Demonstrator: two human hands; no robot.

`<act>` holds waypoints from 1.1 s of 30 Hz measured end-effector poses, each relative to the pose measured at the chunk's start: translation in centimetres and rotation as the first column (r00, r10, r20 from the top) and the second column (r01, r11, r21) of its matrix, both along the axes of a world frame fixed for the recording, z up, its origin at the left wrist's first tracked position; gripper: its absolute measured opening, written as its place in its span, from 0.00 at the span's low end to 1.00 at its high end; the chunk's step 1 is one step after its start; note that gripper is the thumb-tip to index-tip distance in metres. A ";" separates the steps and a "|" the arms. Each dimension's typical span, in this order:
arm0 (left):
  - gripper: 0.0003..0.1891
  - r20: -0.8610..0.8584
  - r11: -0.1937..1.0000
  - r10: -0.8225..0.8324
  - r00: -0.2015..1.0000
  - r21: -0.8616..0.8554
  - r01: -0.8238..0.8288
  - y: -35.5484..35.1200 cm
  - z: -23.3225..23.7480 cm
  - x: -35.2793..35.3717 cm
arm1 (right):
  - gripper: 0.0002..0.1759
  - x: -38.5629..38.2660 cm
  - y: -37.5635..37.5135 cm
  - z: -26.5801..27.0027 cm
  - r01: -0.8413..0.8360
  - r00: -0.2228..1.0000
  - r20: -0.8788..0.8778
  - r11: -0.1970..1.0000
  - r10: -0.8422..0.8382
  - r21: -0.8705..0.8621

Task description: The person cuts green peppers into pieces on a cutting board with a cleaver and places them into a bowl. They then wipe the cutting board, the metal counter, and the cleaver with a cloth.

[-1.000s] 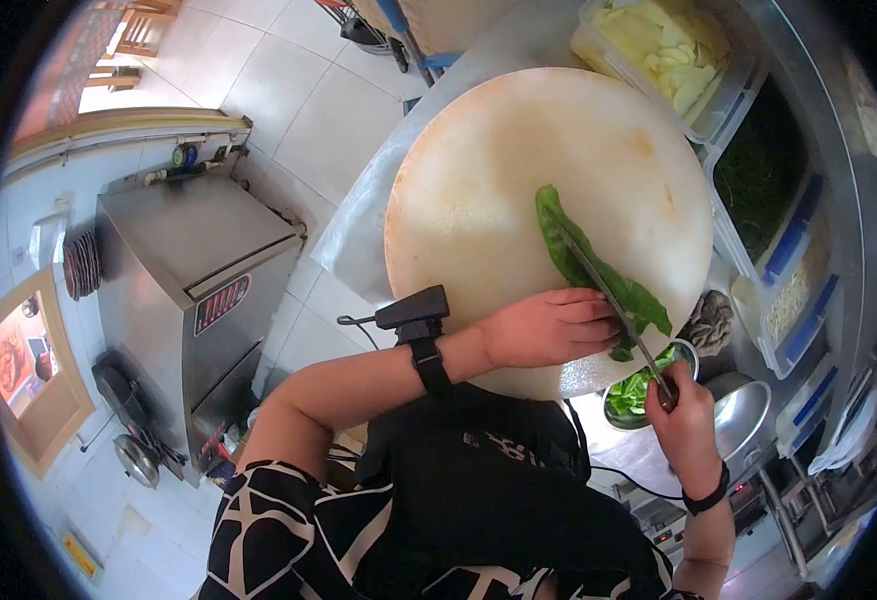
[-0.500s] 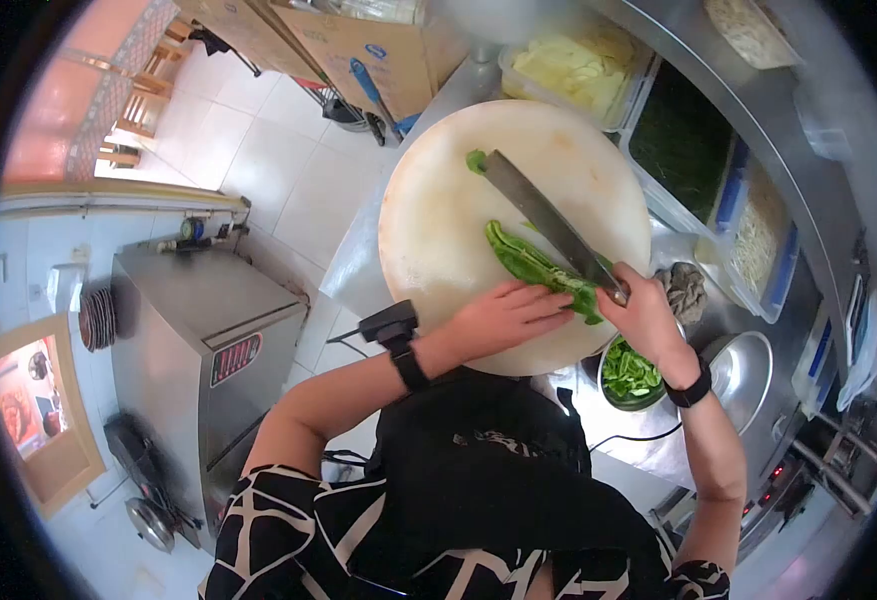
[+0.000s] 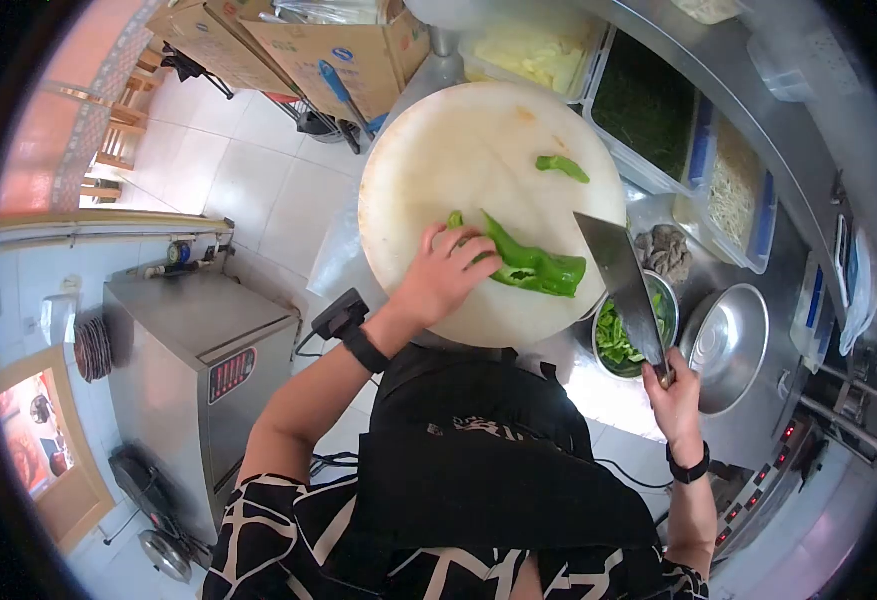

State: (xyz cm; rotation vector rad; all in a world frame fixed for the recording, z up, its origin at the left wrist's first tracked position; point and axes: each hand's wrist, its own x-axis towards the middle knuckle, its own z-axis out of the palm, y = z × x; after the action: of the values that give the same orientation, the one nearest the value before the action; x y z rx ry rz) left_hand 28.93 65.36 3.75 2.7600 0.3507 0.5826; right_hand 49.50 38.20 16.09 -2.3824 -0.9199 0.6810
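On the round white chopping board (image 3: 408,150) lies a long green pepper (image 3: 538,268), seemingly cut open. My left hand (image 3: 440,275) is at its left end, fingers curled onto the pepper; what is beneath the fingertips is partly hidden. A small green pepper piece (image 3: 562,167) rests apart, toward the board's upper right. My right hand (image 3: 674,400) is closed around the handle of a cleaver (image 3: 618,275). The blade slants over the board's right edge and across a metal bowl (image 3: 670,305) of cut green pepper pieces (image 3: 613,335), hiding some of them.
A larger steel bowl (image 3: 738,345) stands right of the pepper bowl. Behind it are a crumpled cloth (image 3: 663,250) and plastic tubs, one with dark green strips (image 3: 648,100), another with pale shreds (image 3: 733,200). Cardboard boxes (image 3: 333,65) stand far left; a steel cabinet (image 3: 193,320) is at left.
The cleaver has moved from across the board to its right edge, over the bowl. My left hand has gone from lying flat to curled fingers. The small piece now lies farther right.
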 end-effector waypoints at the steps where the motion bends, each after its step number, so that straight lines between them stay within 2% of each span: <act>1: 0.18 -0.017 1.000 0.005 1.000 -0.025 -0.005 -0.4 0.5 -0.6 | 0.11 0.0 -0.8 -0.6 0.033 0.999 -0.038 0.999 -0.034 -0.030; 6: 0.19 -0.109 0.998 0.016 0.994 -0.060 -0.022 -1.3 1.2 -2.3 | 0.10 -0.2 -2.7 -2.6 0.134 0.979 -0.149 0.989 -0.143 -0.064; 8: 0.18 -0.112 0.978 0.030 0.993 -0.203 -0.052 -1.3 3.2 -2.1 | 0.10 -0.3 -2.5 -2.8 0.154 0.972 -0.170 0.987 -0.161 -0.055; 9: 0.18 -0.111 0.978 0.028 0.993 -0.202 -0.050 -1.0 4.3 -1.9 | 0.09 -0.3 -2.3 -2.9 0.171 0.966 -0.191 0.984 -0.177 -0.044; 11: 0.17 -0.055 0.950 -0.046 0.997 -0.310 0.027 -0.1 5.7 -0.8 | 0.09 0.0 -1.7 -3.0 0.180 0.959 -0.208 0.981 -0.193 -0.078; 13: 0.17 -0.042 0.934 -0.014 0.999 -0.358 -0.002 0.8 5.5 1.7 | 0.09 0.2 -0.4 -2.8 0.184 0.952 -0.225 0.976 -0.206 -0.113; 15: 0.17 -0.030 0.916 0.015 0.999 -0.401 -0.026 2.2 5.1 4.5 | 0.09 0.0 1.6 -2.0 0.193 0.951 -0.238 0.980 -0.199 -0.051; 17: 0.17 0.031 0.866 0.124 0.992 -0.491 -0.093 3.6 3.9 7.0 | 0.09 0.3 2.7 -2.1 0.179 0.955 -0.241 0.984 -0.173 0.002; 18: 0.17 0.030 0.866 0.123 0.992 -0.491 -0.093 4.2 3.2 8.3 | 0.09 0.5 3.1 -2.2 0.158 0.960 -0.243 0.986 -0.141 0.049; 21: 0.19 0.055 0.859 0.118 0.992 -0.507 -0.074 5.0 2.1 10.3 | 0.08 0.7 4.1 -1.5 0.188 0.941 -0.293 0.981 -0.168 0.041; 24: 0.21 0.054 0.855 0.050 0.997 -0.518 -0.015 4.5 3.4 8.5 | 0.08 0.9 1.8 -1.7 0.165 0.951 -0.266 0.986 -0.157 0.008; 26: 0.23 -0.159 0.839 -0.210 0.965 -0.535 0.095 3.5 5.3 5.3 | 0.07 0.4 0.5 -1.5 0.153 0.952 -0.269 0.988 -0.150 -0.008; 27: 0.23 -0.168 0.836 -0.212 0.963 -0.541 0.089 3.4 4.7 4.5 | 0.07 0.1 0.0 -1.5 0.166 0.946 -0.280 0.986 -0.165 -0.021; 29: 0.20 -0.188 0.671 -0.228 0.955 -0.742 0.014 3.3 3.1 3.4 | 0.06 -0.4 -0.6 -1.5 0.183 0.931 -0.314 0.982 -0.186 -0.041; 30: 0.20 -0.191 0.672 -0.231 0.954 -0.740 0.015 3.3 3.1 3.6 | 0.06 -0.6 -0.6 -1.5 0.187 0.929 -0.317 0.982 -0.190 -0.039; 32: 0.16 -0.213 0.603 -0.061 0.975 -0.787 -0.134 3.2 3.0 4.2 | 0.06 -1.0 -0.7 -1.3 0.223 0.895 -0.381 0.972 -0.233 -0.071; 33: 0.16 -0.210 0.603 -0.062 0.976 -0.787 -0.131 3.4 3.0 4.3 | 0.06 -1.0 -1.1 -1.5 0.224 0.896 -0.378 0.972 -0.234 -0.071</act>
State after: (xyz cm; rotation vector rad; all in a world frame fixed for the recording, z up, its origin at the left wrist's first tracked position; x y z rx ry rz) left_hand 33.27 68.80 6.73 1.9148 0.5548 0.0583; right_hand 48.46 37.07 14.55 -2.2139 -0.4567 1.0214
